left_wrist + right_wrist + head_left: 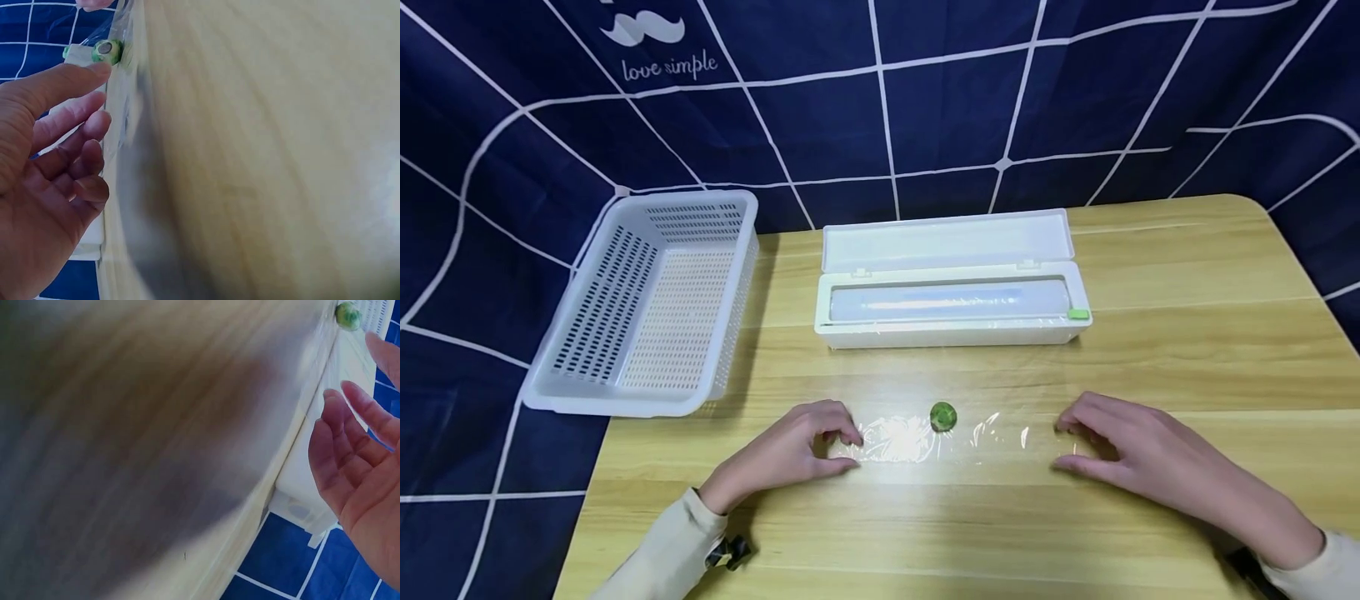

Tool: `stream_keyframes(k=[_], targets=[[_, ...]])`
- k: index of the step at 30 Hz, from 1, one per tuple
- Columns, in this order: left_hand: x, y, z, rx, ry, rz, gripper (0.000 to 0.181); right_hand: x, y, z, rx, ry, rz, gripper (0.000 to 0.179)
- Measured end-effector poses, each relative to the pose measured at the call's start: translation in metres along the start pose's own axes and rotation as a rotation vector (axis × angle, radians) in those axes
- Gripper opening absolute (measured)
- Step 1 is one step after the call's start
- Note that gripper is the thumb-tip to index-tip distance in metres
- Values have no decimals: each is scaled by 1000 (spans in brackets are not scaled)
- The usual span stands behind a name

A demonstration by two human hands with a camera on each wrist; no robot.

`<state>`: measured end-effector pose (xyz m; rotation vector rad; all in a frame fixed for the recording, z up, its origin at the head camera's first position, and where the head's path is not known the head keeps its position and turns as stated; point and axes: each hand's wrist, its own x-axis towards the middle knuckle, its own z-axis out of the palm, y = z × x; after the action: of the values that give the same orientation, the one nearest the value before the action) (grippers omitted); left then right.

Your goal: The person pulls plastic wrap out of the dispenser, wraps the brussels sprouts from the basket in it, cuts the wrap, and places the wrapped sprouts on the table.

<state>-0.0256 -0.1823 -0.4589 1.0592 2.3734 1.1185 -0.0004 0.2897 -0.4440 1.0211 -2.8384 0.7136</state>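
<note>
A sheet of clear cling film [895, 440] lies spread on the table, shiny with creases. On it sits a small round green vegetable [943, 417], which shows a pale, brown-centred end in the left wrist view. My left hand [808, 446] is at the film's left edge, thumb and loosely bent fingers apart. At the right edge is my right hand [1138, 450], its fingers relaxed and the thumb separate from them. Behind the vegetable stands a white cling film box [955, 336], lid raised, with a roll of film [951, 302] inside.
A white perforated plastic basket [721, 333] stands at the table's left edge. On the box's right front corner is a small green tab [1078, 314]. A dark blue cloth [820, 125] with white lines hangs behind the wooden table [1210, 333].
</note>
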Motion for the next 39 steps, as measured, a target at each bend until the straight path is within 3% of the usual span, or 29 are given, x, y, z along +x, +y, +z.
stream_keyframes(k=[7,16,31,39], targets=[[-6,-2,0,21,18,-30,22,-6,0,5,20,-17,-55,46],[-9,-4,1,76,1,-70,22,-10,0,10,35,-53,-30,47],[-10,-4,-1,124,1,-28,23,-8,3,15,30,-42,-115,33],[-8,-3,-4,113,-30,-48,26,-8,5,16,30,-43,-133,27]])
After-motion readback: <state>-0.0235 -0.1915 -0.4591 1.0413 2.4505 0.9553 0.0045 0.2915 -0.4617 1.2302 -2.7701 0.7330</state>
